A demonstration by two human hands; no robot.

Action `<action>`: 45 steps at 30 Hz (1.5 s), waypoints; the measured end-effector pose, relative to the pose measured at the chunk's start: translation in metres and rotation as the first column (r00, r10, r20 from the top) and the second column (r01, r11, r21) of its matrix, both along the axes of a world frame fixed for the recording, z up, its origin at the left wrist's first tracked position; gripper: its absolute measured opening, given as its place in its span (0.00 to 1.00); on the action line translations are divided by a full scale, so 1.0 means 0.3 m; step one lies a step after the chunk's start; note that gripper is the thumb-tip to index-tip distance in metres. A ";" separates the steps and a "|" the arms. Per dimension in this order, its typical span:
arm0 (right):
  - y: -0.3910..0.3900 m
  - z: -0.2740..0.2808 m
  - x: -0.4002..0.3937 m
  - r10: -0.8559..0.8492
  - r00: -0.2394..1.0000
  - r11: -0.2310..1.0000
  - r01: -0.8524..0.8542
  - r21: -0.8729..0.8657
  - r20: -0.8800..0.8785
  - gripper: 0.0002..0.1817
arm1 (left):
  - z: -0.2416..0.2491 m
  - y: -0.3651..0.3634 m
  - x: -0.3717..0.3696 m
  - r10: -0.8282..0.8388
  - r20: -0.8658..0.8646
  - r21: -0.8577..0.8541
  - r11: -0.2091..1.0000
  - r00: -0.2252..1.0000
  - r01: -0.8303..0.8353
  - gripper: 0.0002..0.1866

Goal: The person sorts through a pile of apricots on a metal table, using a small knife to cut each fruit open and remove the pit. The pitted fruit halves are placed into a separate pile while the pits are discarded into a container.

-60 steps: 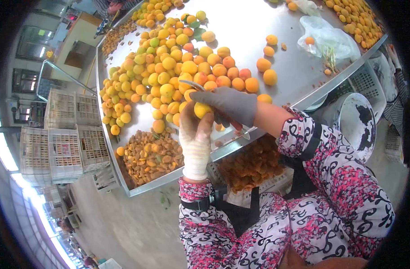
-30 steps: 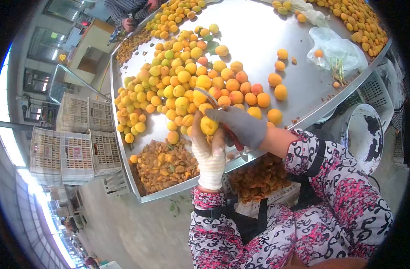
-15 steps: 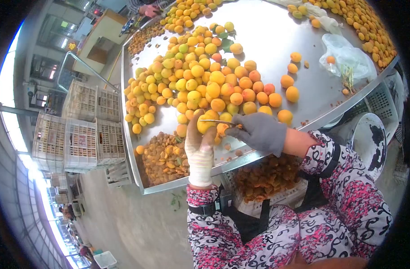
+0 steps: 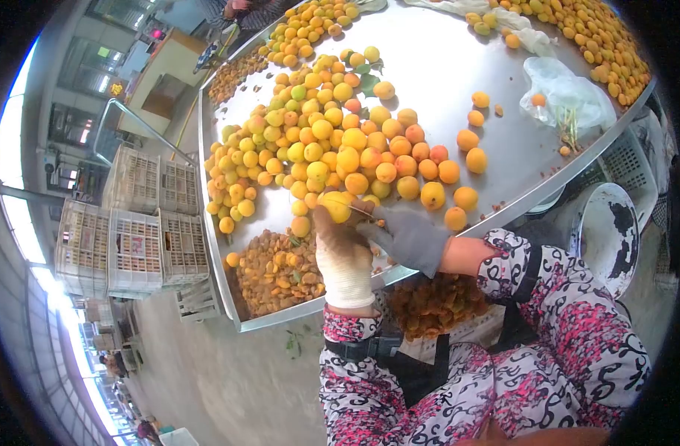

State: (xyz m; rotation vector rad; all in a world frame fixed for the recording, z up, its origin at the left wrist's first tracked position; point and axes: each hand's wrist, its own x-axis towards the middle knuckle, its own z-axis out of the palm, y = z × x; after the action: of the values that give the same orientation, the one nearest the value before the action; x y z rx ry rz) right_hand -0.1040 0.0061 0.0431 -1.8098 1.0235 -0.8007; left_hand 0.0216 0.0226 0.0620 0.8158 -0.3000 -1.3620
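My left hand (image 4: 343,256), in a white knit glove with brown-stained fingers, is closed around a yellow apricot (image 4: 335,207) above the table's near edge. My right hand (image 4: 413,239), in a grey glove, grips a small knife (image 4: 361,212). Its thin blade lies against the apricot's right side, while the handle is hidden in the glove. Just beyond both hands spreads a heap of whole apricots (image 4: 321,152). To the left of my left hand lies a pile of brown pits mixed with orange pieces (image 4: 276,273).
The metal table (image 4: 503,175) has a raised rim. Below its near edge, a crate (image 4: 459,327) holds orange-brown apricot pieces. A plastic bag (image 4: 566,93) lies at right, near more apricots (image 4: 604,44). Stacked crates (image 4: 135,249) stand at left. Another person's sleeve (image 4: 259,13) shows at the far edge.
My left hand has rolled over, with its back now facing up. My right hand has come nearer to it, and less of the knife blade shows. The view has shifted slightly.
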 end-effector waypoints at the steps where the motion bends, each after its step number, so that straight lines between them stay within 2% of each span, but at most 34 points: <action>1: 0.002 0.009 -0.004 0.028 1.000 0.994 -0.028 0.102 0.001 0.22 | 0.002 -0.004 -0.001 0.002 -0.001 0.000 1.000 1.000 -0.002 0.24; 2: 0.002 0.018 -0.006 0.057 0.998 0.978 -0.056 0.200 0.003 0.22 | 0.003 -0.008 -0.002 -0.002 -0.018 0.000 1.000 1.000 0.002 0.24; 3: 0.005 0.018 -0.006 0.059 0.998 0.978 -0.058 0.198 0.001 0.22 | 0.008 -0.012 -0.003 -0.004 -0.035 0.001 1.000 0.999 0.004 0.24; 5: 0.016 0.014 -0.005 0.057 0.995 0.997 -0.061 -0.049 -0.076 0.23 | 0.045 -0.003 -0.009 0.009 0.005 0.012 1.000 1.000 -0.009 0.24; 6: 0.019 0.014 0.000 0.063 0.995 0.997 -0.066 -0.044 -0.076 0.23 | 0.057 0.004 -0.009 0.019 0.047 0.028 0.999 0.999 -0.020 0.24; 7: 0.015 0.018 0.004 0.094 0.990 0.995 -0.090 0.040 -0.109 0.22 | 0.049 0.005 -0.008 0.023 0.047 0.031 0.999 0.999 -0.024 0.24; 8: 0.014 0.019 0.008 0.126 0.982 0.986 -0.109 0.124 -0.140 0.22 | 0.038 0.006 -0.008 0.077 0.077 0.024 0.997 0.994 -0.079 0.23; 9: 0.019 -0.022 0.021 0.127 0.982 0.986 -0.110 0.124 -0.141 0.22 | 0.029 0.005 -0.007 0.129 0.105 0.014 0.991 0.986 -0.131 0.22; 11: 0.028 -0.103 0.051 0.218 0.964 0.973 -0.203 -0.108 0.152 0.22 | 0.017 0.004 -0.001 0.129 0.099 0.041 0.990 0.987 -0.134 0.22; 12: 0.029 -0.111 0.052 0.218 0.964 0.973 -0.203 -0.106 0.152 0.22 | 0.012 0.004 0.002 0.127 0.095 0.069 0.989 0.987 -0.134 0.21; 14: 0.025 -0.103 0.050 0.252 0.948 0.948 -0.282 0.148 0.194 0.22 | 0.005 0.001 0.005 0.132 0.142 0.057 0.988 0.981 -0.141 0.21; 15: 0.022 -0.089 0.043 0.252 0.948 0.948 -0.282 0.149 0.195 0.22 | 0.003 0.001 0.005 0.136 0.187 0.043 0.988 0.973 -0.147 0.21; 16: 0.016 -0.072 0.031 0.265 0.951 0.949 -0.286 0.130 0.160 0.20 | 0.008 0.003 0.007 0.136 0.188 0.043 0.988 0.973 -0.146 0.21; 18: 0.001 -0.001 0.002 0.274 0.954 0.952 -0.287 0.109 0.124 0.18 | 0.022 0.011 0.009 0.029 0.072 0.045 0.998 0.997 -0.032 0.23; 20: -0.015 0.086 -0.018 0.216 0.975 0.902 -0.175 0.394 -0.061 0.19 | -0.002 0.005 0.028 0.005 0.138 0.000 1.000 0.990 -0.005 0.24; 21: -0.017 0.081 -0.020 0.215 0.975 0.903 -0.173 0.393 -0.063 0.19 | -0.015 0.004 0.036 -0.014 0.204 -0.038 0.999 0.979 0.022 0.26; 23: -0.020 0.059 -0.028 0.193 0.973 0.965 -0.164 0.206 -0.128 0.25 | -0.021 0.007 0.051 -0.040 0.191 -0.021 0.999 0.981 0.045 0.26; 25: -0.020 0.046 -0.023 0.180 0.974 0.967 -0.150 0.206 -0.136 0.25 | -0.010 0.013 0.044 -0.064 0.183 -0.002 0.998 0.981 0.066 0.25; 27: -0.020 0.045 -0.020 0.171 0.975 0.969 -0.140 0.205 -0.142 0.25 | 0.036 0.024 0.013 -0.001 0.513 -0.079 0.996 0.858 0.048 0.23; 28: -0.022 0.045 -0.021 0.178 0.973 0.969 -0.148 0.199 -0.143 0.26 | 0.017 0.023 0.008 0.082 0.613 -0.120 0.993 0.786 -0.010 0.22; 30: -0.022 0.048 -0.020 0.190 0.971 0.968 -0.160 0.195 -0.143 0.26 | 0.022 0.023 -0.008 0.089 0.615 -0.092 0.995 0.783 -0.041 0.22; 32: -0.019 0.061 -0.025 0.231 0.970 0.933 -0.198 0.300 -0.080 0.21 | 0.033 0.017 -0.015 0.095 0.653 -0.044 0.995 0.751 -0.087 0.22; 33: -0.018 0.061 -0.029 0.232 0.969 0.933 -0.199 0.301 -0.079 0.21 | 0.039 0.017 -0.021 0.094 0.654 -0.042 0.995 0.751 -0.088 0.22; 35: -0.016 0.056 -0.042 0.304 0.952 0.935 -0.304 0.181 0.028 0.17 | 0.045 0.019 -0.036 0.111 0.663 -0.062 0.994 0.740 -0.094 0.22; 39: -0.019 0.029 -0.048 0.329 0.941 0.911 -0.338 0.238 0.076 0.16 | 0.028 0.017 -0.025 0.107 0.630 -0.057 0.994 0.769 -0.092 0.26; 41: -0.039 0.027 -0.053 0.365 0.924 0.925 -0.348 0.153 -0.109 0.17 | 0.031 0.015 -0.024 0.085 0.708 -0.020 0.995 0.701 -0.101 0.26; 42: -0.049 0.016 -0.052 0.357 0.927 0.931 -0.342 0.130 -0.119 0.17 | -0.008 0.005 -0.005 0.105 0.723 -0.046 0.993 0.682 -0.105 0.25; 44: -0.069 -0.007 -0.050 0.330 0.910 0.937 -0.284 0.202 -0.251 0.17 | -0.100 0.002 0.040 0.144 0.809 -0.164 0.986 0.570 -0.017 0.25; 45: -0.072 -0.006 -0.058 0.317 0.912 0.944 -0.277 0.177 -0.259 0.17 | -0.051 -0.009 0.019 0.192 0.849 -0.240 0.970 0.493 0.035 0.25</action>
State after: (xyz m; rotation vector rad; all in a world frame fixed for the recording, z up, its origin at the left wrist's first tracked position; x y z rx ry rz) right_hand -0.1215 -0.0154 0.0413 -1.9361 0.9227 -0.2810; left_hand 0.0273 0.0198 0.0468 1.2688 -1.1944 -0.6787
